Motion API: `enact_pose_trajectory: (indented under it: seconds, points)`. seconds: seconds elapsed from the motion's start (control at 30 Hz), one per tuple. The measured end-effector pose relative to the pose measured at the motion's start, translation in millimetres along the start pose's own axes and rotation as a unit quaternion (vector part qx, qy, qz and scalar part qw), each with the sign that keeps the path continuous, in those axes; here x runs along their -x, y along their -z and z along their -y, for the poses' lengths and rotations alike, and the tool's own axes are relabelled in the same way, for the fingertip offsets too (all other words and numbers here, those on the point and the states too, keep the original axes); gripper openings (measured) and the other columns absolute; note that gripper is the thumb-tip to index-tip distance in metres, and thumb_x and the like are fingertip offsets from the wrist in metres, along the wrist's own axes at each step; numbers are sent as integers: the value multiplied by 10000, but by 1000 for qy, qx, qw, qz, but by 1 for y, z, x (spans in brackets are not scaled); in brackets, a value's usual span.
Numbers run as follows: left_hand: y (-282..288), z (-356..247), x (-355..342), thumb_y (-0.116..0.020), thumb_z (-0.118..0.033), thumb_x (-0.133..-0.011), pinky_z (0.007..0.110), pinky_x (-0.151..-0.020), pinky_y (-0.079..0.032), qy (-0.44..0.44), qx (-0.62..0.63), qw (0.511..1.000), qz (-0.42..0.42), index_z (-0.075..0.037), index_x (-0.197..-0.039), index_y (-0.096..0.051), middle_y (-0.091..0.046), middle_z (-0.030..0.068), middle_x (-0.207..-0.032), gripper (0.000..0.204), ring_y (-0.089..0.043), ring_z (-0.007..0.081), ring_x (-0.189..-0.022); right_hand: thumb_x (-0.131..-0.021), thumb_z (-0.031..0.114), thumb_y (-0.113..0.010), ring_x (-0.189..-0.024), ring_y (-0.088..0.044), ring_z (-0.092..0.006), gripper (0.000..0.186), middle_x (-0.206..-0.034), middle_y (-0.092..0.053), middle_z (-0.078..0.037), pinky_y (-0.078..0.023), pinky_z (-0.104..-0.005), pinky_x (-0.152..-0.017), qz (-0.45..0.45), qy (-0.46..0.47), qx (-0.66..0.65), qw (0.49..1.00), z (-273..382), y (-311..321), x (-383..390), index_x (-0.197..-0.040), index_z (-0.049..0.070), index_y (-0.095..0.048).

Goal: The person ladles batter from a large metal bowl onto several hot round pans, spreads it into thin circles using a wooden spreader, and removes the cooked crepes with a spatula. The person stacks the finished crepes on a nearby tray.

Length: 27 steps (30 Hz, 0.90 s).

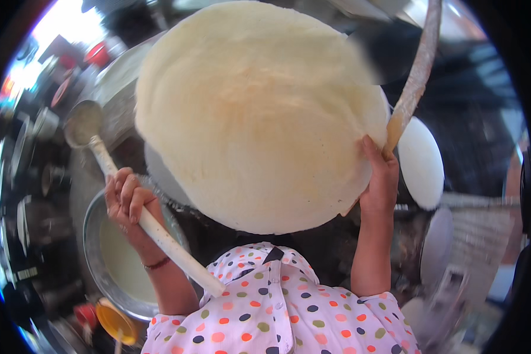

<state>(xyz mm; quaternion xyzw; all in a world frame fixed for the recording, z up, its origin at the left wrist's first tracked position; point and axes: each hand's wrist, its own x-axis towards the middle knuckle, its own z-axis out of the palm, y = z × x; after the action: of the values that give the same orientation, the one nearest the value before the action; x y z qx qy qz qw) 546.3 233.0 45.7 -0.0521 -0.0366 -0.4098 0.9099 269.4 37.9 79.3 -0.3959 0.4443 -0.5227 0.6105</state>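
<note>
My left hand [131, 197] is wrapped round the long white handle of a ladle [84, 123], whose round bowl points up and away to the far left. A large, thin, pale yellow pancake [256, 118] spreads across the middle, wider than both arms apart. At its right edge, my right hand [379, 174] is closed on a long wooden stick [416, 82], with the thumb lying along the pancake's rim. What lies beneath the pancake is mostly hidden. Below my left hand stands a metal basin [93, 251] holding pale, creamy batter [117, 253].
A white round disc [422, 162] leans beyond my right hand, with another pale disc [436, 248] nearer. Small red [85, 315] and yellow [117, 321] containers sit at the lower left. A red bucket [98, 54] and blurred clutter fill the far left.
</note>
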Motion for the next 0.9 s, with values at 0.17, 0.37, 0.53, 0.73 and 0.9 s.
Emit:
enact_pose_trajectory:
  seconds: [0.17,0.37,0.53,0.73,0.9]
  points:
    - [18,78,-7,-434,-107,-983,164,-274,-389,163,-5,986,-41,-56,-808,-319,-350,19,-758,215,-362,51,-502,-868,172,-691,-709,-556,-60,225,-837,-639,7,-450,-225,-656,-184,56,47,980,-24,148,79,-977,-22,-656]
    - [-16,159,4,-439,-120,-992,162,-299,-369,421,14,903,-83,-64,-817,-331,-337,4,-705,213,-346,49,-467,-848,179,-710,-679,-446,-40,187,-763,-539,61,-391,-211,-621,-473,46,135,869,-32,215,234,-912,11,-656]
    - [-109,115,-16,-427,-137,-997,183,-321,-353,581,10,809,-85,-75,-809,-348,-336,-8,-639,213,-338,57,-443,-832,191,-718,-662,-450,-59,189,-732,-539,59,-398,-231,-600,-700,29,134,701,-3,133,431,-832,14,-651]
    - [-188,123,70,-367,-96,-1001,215,-348,-350,718,53,694,-16,-57,-817,-326,-334,22,-705,192,-324,86,-490,-768,288,-765,-626,-571,-102,263,-744,-632,5,-450,-265,-566,-794,-84,160,581,91,134,745,-868,65,-669]
    - [-203,123,76,-393,-129,-1010,192,-338,-342,760,42,649,-2,-71,-846,-326,-340,13,-711,186,-306,77,-472,-831,315,-707,-610,-581,-119,298,-703,-660,-44,-458,-310,-568,-790,-180,417,411,150,76,881,-885,24,-680]
